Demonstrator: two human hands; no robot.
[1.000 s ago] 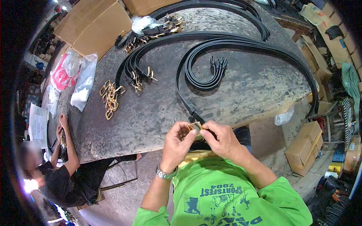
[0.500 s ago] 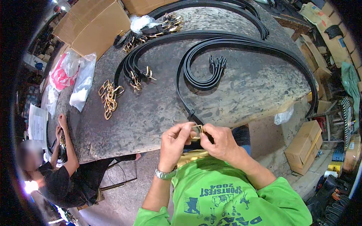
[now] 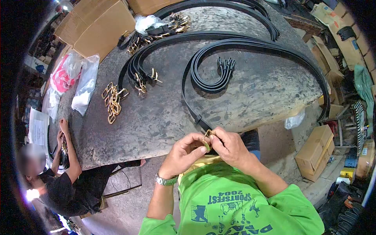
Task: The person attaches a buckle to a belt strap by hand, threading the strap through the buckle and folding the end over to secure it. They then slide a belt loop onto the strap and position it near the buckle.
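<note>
One gold buckle (image 3: 205,136), pinched from both sides

Left hand (image 3: 181,152) is loosely curled, thumb and fingertips nipping the buckle at its 2 o'clock. Right hand (image 3: 232,149) is nearly closed, pinching it at its 10 o'clock. From there a black strap (image 3: 190,109) runs toward 11, strap coil (image 3: 212,89) sits at 12, buckle pile (image 3: 113,105) around 10.

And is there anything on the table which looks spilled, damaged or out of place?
Nothing looks clearly spilled or damaged. The long, flat black straps droop past the right-hand edge of the worn grey table, so they look slightly untidy.
</note>
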